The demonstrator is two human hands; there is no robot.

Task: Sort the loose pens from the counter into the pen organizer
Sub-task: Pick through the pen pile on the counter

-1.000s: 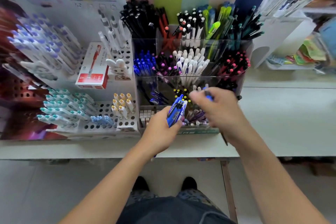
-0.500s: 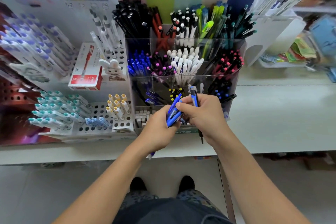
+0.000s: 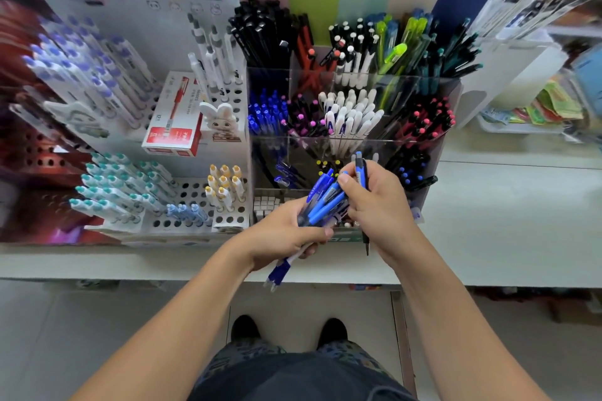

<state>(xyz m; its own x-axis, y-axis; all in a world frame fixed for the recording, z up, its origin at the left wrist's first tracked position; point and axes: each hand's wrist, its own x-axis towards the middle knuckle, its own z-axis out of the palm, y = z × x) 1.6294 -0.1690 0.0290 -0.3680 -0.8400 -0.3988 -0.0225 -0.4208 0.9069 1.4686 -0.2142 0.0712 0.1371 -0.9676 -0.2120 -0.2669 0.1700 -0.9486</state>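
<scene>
Just in front of the pen organizer (image 3: 353, 140), the left hand (image 3: 286, 234) grips a bundle of blue pens (image 3: 321, 202). Beside it the right hand (image 3: 378, 202) pinches a single blue-and-black pen (image 3: 361, 172), upright. The organizer's compartments look well stocked; judging by the bundle, several pens remain unsorted.

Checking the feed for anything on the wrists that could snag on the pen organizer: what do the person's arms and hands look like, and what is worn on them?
Both forearms are bare as far as the frame shows: no sleeves, watch, bracelets or gloves. The left hand and right hand show no rings on the visible fingers, and the nails are short and unpainted. Nothing hangs from either wrist.
</scene>
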